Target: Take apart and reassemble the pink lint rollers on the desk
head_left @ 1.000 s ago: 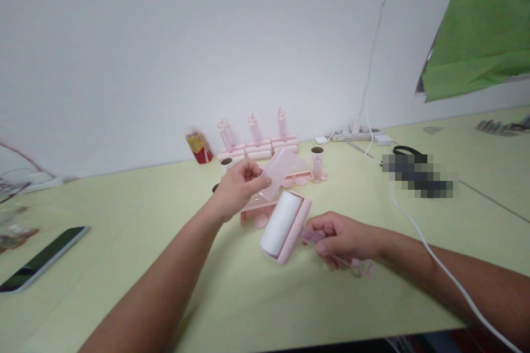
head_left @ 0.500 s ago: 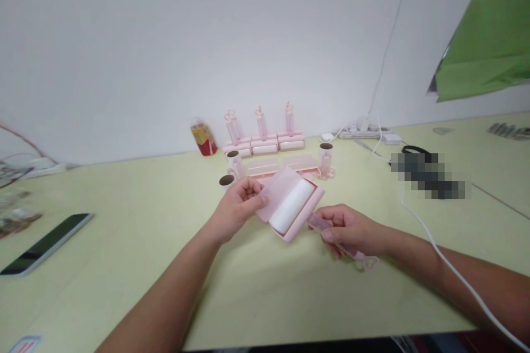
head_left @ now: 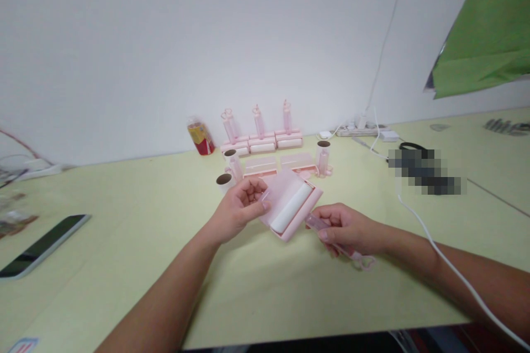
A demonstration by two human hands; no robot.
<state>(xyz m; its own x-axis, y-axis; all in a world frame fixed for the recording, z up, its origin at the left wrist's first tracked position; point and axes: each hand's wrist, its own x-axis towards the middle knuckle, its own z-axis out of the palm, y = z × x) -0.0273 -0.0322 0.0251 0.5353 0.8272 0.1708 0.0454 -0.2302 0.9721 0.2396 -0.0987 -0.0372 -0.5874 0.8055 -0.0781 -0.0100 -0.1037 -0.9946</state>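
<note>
A pink lint roller (head_left: 293, 209) is held tilted above the table, its white roll facing up inside the pink case. My left hand (head_left: 241, 207) pinches the edge of its translucent pink cover, which is swung open beside the roll. Closed round the translucent handle is my right hand (head_left: 345, 227), at the right of the case. A heart-shaped loop (head_left: 366, 262) hangs from the handle's end, below my right hand. Part of the handle is hidden by my fingers.
Several pink lint rollers (head_left: 262, 142) stand by the wall, with pink cases (head_left: 296, 160) and upright rolls (head_left: 323, 148) in front. A red and yellow package (head_left: 201, 135) is behind left. A phone (head_left: 43, 245) lies left; a white cable (head_left: 430, 237) crosses the right forearm.
My left hand has shifted slightly on the cover. The lint roller stays held in both hands, and the whole view has moved slightly.
</note>
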